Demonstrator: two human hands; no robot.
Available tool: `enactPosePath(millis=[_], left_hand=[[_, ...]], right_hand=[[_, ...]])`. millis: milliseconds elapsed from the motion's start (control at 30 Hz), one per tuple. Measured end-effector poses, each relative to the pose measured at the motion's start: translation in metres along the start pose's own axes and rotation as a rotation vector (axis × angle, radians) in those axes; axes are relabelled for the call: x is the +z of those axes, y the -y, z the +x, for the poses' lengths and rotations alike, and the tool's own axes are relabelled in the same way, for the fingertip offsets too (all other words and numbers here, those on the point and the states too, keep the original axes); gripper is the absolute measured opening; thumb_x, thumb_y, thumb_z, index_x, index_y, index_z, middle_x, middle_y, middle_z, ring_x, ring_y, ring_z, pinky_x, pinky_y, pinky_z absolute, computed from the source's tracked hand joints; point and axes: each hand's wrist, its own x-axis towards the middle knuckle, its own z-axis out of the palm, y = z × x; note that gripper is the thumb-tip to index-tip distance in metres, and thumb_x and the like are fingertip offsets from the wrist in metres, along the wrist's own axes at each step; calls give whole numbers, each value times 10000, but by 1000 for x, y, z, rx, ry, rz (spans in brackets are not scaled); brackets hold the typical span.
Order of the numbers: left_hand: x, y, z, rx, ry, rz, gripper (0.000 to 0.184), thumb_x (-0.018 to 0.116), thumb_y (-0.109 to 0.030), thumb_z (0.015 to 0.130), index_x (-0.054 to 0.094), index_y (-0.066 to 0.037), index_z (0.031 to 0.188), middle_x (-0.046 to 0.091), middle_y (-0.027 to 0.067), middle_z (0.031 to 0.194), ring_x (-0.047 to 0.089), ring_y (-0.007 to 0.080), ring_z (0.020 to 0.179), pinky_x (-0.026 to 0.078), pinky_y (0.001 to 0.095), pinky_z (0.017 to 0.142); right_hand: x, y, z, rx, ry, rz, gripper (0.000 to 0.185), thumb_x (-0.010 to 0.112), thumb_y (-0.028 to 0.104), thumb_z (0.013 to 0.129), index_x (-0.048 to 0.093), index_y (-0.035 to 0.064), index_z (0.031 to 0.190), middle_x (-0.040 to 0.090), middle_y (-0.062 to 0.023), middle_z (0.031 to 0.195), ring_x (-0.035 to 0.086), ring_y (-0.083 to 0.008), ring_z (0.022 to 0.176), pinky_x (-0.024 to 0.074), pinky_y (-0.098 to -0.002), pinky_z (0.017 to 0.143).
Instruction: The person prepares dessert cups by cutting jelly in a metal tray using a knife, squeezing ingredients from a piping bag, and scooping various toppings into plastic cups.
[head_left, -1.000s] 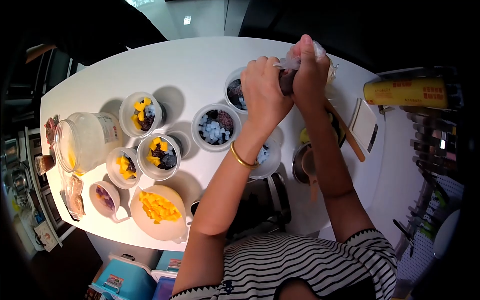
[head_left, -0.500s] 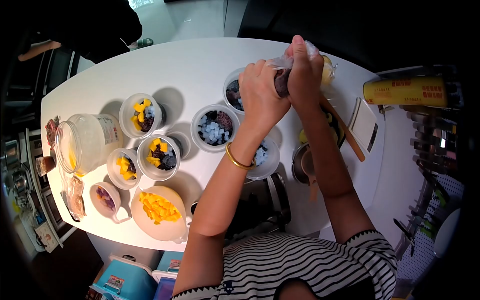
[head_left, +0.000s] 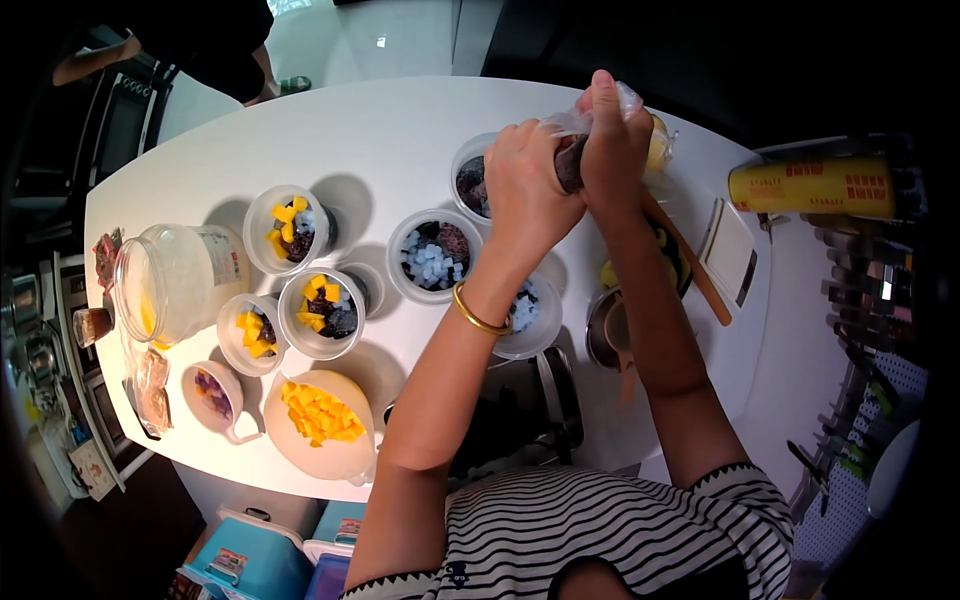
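Observation:
Both my hands are wrapped round a clear plastic bag of dark purple-brown paste (head_left: 570, 165), above the far right of the table. My left hand (head_left: 525, 185), below a gold bangle, is closed on the bag's left side. Closed on its right side is my right hand (head_left: 612, 150), thumb pointing up. Under the left hand, a tub of dark jelly (head_left: 470, 182) is partly covered. Nearer to me is a tub with pale cubes, dark jelly and dark red paste (head_left: 433, 262). My left forearm partly hides another tub with pale cubes (head_left: 535, 318).
On the left stand several tubs topped with yellow cubes (head_left: 322, 312), a large clear jar (head_left: 170, 285) and a bowl of yellow cubes (head_left: 318, 420). A wooden stick (head_left: 690, 262) and a white scale (head_left: 728, 255) lie right. Another person (head_left: 225, 50) is beyond the table.
Both hands keep their grip on the bag, barely shifted. The other person has moved, and a leg and a green shoe show more clearly. The view has shifted slightly.

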Motion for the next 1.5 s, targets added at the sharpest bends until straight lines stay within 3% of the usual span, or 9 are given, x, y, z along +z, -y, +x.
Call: enactPosePath(millis=[633,800,900,1000,1133,1267,1367,1467,1500], left_hand=[[-6,11,8,-21,86,5,279,716,-141,592,568,-53,812,599,137,823,535,353,796,433,411,717],[-31,8,25,-248,182,-231,360,656,-22,572,587,-11,925,635,149,852,614,305,786,475,342,715],[-46,14,45,-469,360,-444,385,696,23,540,607,0,914,649,73,834,610,164,739,487,292,694],[-57,11,60,-577,441,-619,347,671,72,572,608,9,908,630,55,826,600,129,721,514,260,640],[-61,-6,70,-566,404,-609,335,676,69,581,603,21,904,624,56,819,600,126,706,527,258,613],[-59,-28,65,-484,385,-438,394,701,41,588,583,21,963,618,64,886,599,132,724,520,258,633],[-57,-47,55,-540,518,-742,517,731,-12,623,526,13,1097,601,70,961,571,145,852,459,256,765],[-48,-46,32,-690,759,-1011,582,609,-339,825,391,23,1226,569,147,1055,590,280,959,498,369,815],[-46,-51,25,-676,782,-1008,582,609,-339,825,391,23,1226,569,147,1055,590,280,959,498,369,815]], right_hand=[[11,-8,-2,6,-48,41,359,454,274,898,528,-13,696,520,-45,604,469,-122,584,388,-275,579],[6,7,7,238,488,414,297,475,290,874,592,35,775,568,-44,762,539,-114,745,420,-247,705],[1,23,19,357,735,539,280,487,281,866,629,39,876,598,-58,823,574,-124,807,447,-242,748],[6,28,23,275,744,493,301,446,270,902,623,29,871,615,-39,853,582,-97,782,463,-227,648],[5,35,24,245,689,596,318,487,288,874,649,17,840,633,-74,838,606,-127,772,472,-224,698],[-13,44,25,167,712,628,331,461,287,889,638,8,887,619,-85,914,590,-139,816,456,-248,749],[-35,46,29,143,693,696,377,416,300,910,606,-11,1009,599,-105,1043,550,-156,930,422,-275,845],[-60,36,26,180,671,770,462,381,345,923,534,-14,1170,575,-103,1114,499,-171,1002,381,-298,907],[-70,35,21,218,731,743,476,369,365,924,540,-10,1163,567,-97,1130,480,-173,1029,363,-299,924]])
